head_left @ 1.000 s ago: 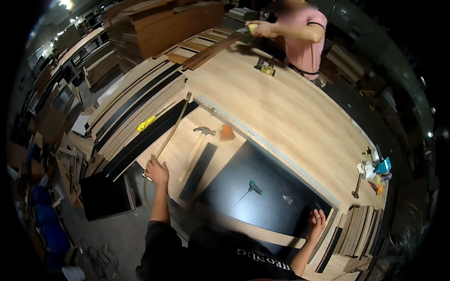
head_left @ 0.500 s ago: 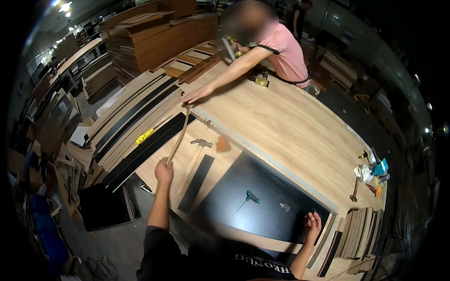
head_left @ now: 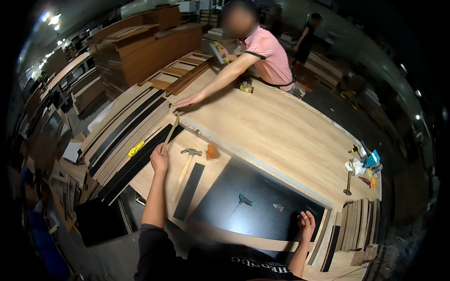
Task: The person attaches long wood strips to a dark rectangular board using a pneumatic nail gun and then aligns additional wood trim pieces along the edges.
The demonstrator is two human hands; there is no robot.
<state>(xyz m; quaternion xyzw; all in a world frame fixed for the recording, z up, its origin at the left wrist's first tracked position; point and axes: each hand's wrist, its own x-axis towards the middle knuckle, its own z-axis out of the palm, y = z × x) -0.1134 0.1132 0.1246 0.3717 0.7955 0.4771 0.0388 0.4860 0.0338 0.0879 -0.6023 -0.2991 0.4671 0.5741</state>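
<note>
My left hand (head_left: 159, 160) is closed around the near end of a thin, narrow wood-coloured strip (head_left: 171, 129), which slants up and away from it. The strip's far end lies close to a co-worker's outstretched hand (head_left: 187, 101); whether that hand touches it I cannot tell. Over the right edge of a glossy black panel (head_left: 218, 206), my right hand (head_left: 307, 225) is loosely curled with fingers apart and nothing visible in it. Between my hands lie a claw hammer (head_left: 186, 166), an orange block (head_left: 212, 152), a short black strip (head_left: 189, 192) and a green-and-black T-handle hex key (head_left: 244, 200).
A large wood-grain board (head_left: 272, 126) spans the table beyond. Long boards (head_left: 124, 124) with a yellow-handled tool (head_left: 136, 149) lie at left; stacked strips (head_left: 358, 225) stand at right. The co-worker in pink (head_left: 272, 56) holds a power tool (head_left: 219, 52). Assorted tools (head_left: 363, 166) sit far right.
The strip looked longer and bowed before; now a shorter, straighter length shows beyond my left hand. The whole view has shifted slightly. My right hand stays over the black panel.
</note>
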